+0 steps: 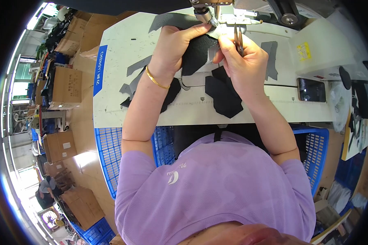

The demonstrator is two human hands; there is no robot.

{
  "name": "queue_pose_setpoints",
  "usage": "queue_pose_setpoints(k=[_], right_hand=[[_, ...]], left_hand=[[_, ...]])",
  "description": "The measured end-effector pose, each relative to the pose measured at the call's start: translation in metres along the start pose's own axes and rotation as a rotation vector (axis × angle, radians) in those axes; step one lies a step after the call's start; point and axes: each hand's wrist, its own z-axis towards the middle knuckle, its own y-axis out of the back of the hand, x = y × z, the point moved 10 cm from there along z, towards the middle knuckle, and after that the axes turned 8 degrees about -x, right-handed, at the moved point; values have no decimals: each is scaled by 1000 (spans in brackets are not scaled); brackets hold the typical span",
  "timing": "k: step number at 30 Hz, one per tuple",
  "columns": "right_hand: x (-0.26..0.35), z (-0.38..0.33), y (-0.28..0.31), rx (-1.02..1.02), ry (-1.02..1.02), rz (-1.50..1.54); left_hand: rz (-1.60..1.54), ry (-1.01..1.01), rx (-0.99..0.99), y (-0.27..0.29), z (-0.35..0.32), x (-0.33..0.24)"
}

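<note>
Under the head of a sewing machine (pixel 203 14) lies a black fabric piece (pixel 195 57). My left hand (pixel 169 47) is closed on its upper left edge, thumb stretched toward the needle area. My right hand (pixel 245 61) has a dark slim tool (pixel 238 41) with two narrow prongs in its grip; whether it is tweezers or snips I cannot tell. The thumb and forefinger of that hand meet by the fabric's right edge, just right of the needle area. What lies between those fingertips is hidden. Black cut pieces (pixel 224 96) rest on the table below my right hand.
Grey cut pieces (pixel 270 59) lie on the white sewing table (pixel 147 116). A phone (pixel 312 90) rests at the right. Blue plastic baskets (pixel 108 151) stand below the front edge. Cardboard boxes (pixel 65 87) and a person (pixel 48 188) are off to the left.
</note>
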Motion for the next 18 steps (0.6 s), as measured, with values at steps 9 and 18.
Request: queue_pose_setpoints(k=[9,18], right_hand=[[-4,-2,-4,49,25,-26],[-2,-3,-3,27,-7,-7]], left_hand=[[-7,52,151,-1,4,7],[-53,-84,190,-2,16,0]])
